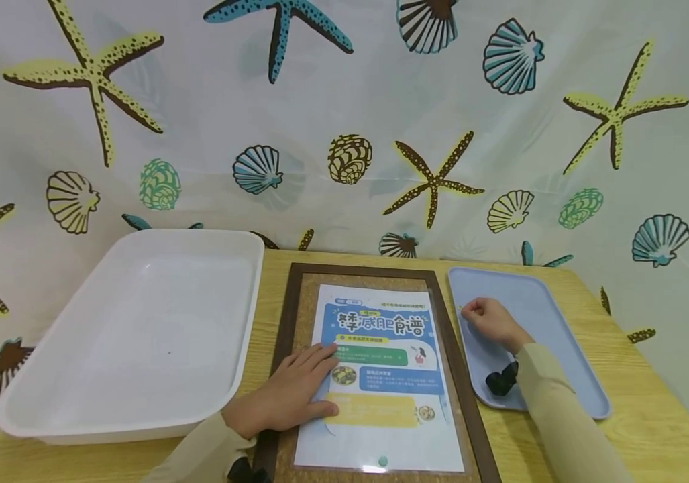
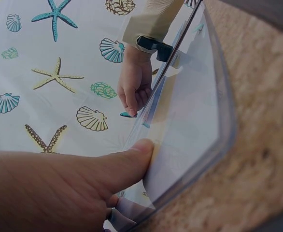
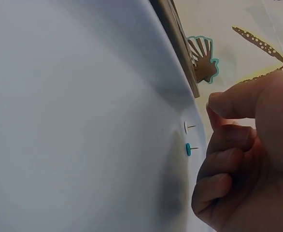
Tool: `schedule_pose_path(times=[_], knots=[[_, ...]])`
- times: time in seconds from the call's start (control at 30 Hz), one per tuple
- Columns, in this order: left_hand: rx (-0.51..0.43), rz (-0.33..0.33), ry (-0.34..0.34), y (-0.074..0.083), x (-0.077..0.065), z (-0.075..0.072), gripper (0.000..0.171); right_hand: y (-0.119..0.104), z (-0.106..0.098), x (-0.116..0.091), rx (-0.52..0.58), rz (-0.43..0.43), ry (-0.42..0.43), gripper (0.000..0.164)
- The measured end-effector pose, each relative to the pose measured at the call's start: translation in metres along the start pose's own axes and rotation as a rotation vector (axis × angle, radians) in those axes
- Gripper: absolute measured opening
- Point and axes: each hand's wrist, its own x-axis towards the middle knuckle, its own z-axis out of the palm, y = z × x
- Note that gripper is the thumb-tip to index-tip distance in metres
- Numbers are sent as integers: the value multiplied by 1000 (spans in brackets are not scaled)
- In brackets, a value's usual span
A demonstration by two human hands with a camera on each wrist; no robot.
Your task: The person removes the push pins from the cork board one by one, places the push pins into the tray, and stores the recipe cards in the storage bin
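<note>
A printed poster (image 1: pixel 380 439) with Chinese text and food pictures lies on a brown-framed cork board (image 1: pixel 310 315). My left hand (image 1: pixel 292 389) rests on its left side with fingers extended; in the left wrist view the thumb (image 2: pixel 127 164) presses near the sheet's edge. A round green spot, like a tack head (image 1: pixel 383 461), shows at the bottom. My right hand (image 1: pixel 494 322) is over the blue tray (image 1: pixel 522 295), fingers curled and thumb against the index finger. Whether something tiny is between them is hidden. Near it lie a white thumbtack (image 3: pixel 186 127) and a teal thumbtack (image 3: pixel 189 149).
A large white tray (image 1: pixel 151 322) stands on the left of the wooden table (image 1: pixel 640 402). Behind hangs a white cloth (image 1: pixel 320 107) printed with starfish and shells. Black wrist straps (image 1: pixel 501 381) sit on both sleeves.
</note>
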Motion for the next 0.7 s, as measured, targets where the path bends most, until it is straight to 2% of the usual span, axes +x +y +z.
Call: schedule_pose_path(times=[0.4, 0.57, 0.7], knots=[[7, 6, 1, -1, 3, 2, 68, -5, 0, -4, 24, -26, -9, 24], [15, 3, 5, -2, 3, 2, 69, -1, -2, -5, 90, -103, -19, 28], [12, -5, 1, -1, 2, 2, 69, 0, -1, -9, 114, -120, -26, 27]])
